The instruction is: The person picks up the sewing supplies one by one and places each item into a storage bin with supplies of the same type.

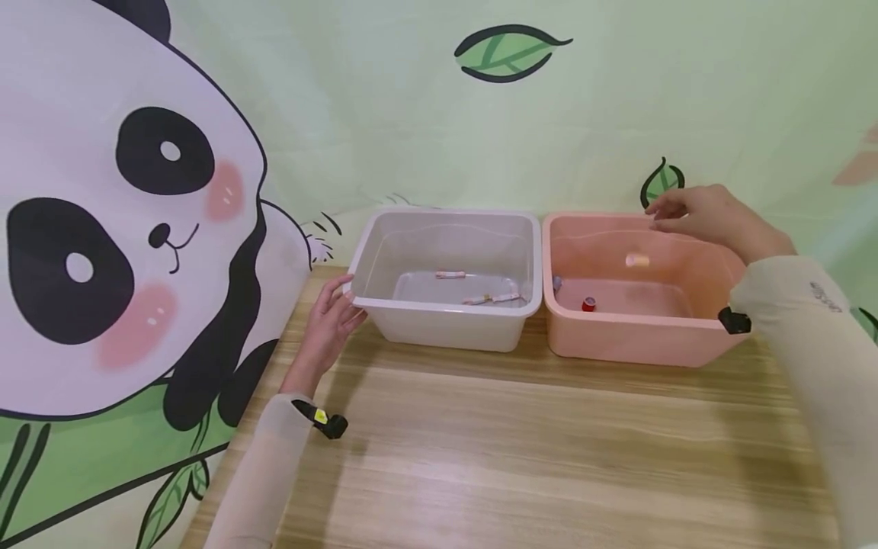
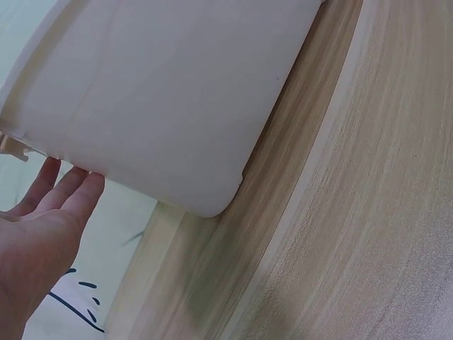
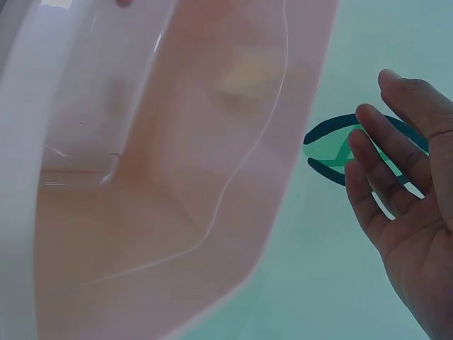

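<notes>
At the left, a white plastic bin point(image 1: 446, 328) holds several small, slim printed pieces point(image 1: 450, 274). My left hand point(image 1: 328, 324) touches its left rim with nearly straight fingers point(image 2: 83, 198); the thumb is hard to make out. Beside it stands a pink plastic bin point(image 1: 638, 343). Inside are a small red cylinder point(image 1: 588, 304), a grey-blue piece point(image 1: 557, 283) and a small cream-orange cylinder point(image 1: 637, 261) seen against the far wall, blurred in the right wrist view. Above that bin's far right rim is my right hand point(image 1: 713, 217), fingers loosely bent and apart, nothing between them.
Both bins stand side by side on a wood-grain table point(image 1: 480, 442), near its back edge. Behind them hangs a pale green cloth point(image 1: 384, 99) printed with a panda and leaves. Each wrist wears a small black camera point(image 1: 334, 425).
</notes>
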Motion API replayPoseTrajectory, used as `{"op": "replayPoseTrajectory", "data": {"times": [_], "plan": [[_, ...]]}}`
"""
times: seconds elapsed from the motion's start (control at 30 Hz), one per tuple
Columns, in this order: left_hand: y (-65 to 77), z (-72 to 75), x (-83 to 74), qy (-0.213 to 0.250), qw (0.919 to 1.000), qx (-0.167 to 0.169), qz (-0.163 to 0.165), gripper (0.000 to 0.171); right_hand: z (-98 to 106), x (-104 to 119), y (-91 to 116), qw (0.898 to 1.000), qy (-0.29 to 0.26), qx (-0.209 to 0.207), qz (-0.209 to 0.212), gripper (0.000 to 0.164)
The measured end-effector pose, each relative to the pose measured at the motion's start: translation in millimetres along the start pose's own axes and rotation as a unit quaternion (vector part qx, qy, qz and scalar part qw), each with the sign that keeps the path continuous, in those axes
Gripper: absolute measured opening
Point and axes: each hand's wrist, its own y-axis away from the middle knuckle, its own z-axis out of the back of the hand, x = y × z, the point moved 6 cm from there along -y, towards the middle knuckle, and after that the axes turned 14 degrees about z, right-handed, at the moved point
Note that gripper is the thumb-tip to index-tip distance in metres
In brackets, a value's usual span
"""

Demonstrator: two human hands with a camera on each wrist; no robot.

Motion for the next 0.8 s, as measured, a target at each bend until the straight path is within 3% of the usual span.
{"op": "replayPoseTrajectory", "data": {"times": [0.47,0.8], "plan": [[-1.1,-0.1,1.0,-0.004,1.0000,0.001,0.001,0.039,-1.4,-2.2,13.7,1.000,0.002,-0.026,0.011,0.036],[-0.7,2.2,1.1,-0.017,0.9998,0.000,-0.005,0.043,-10.9,24.3,32.5,0.996,0.020,-0.081,0.034,0.037]]}}
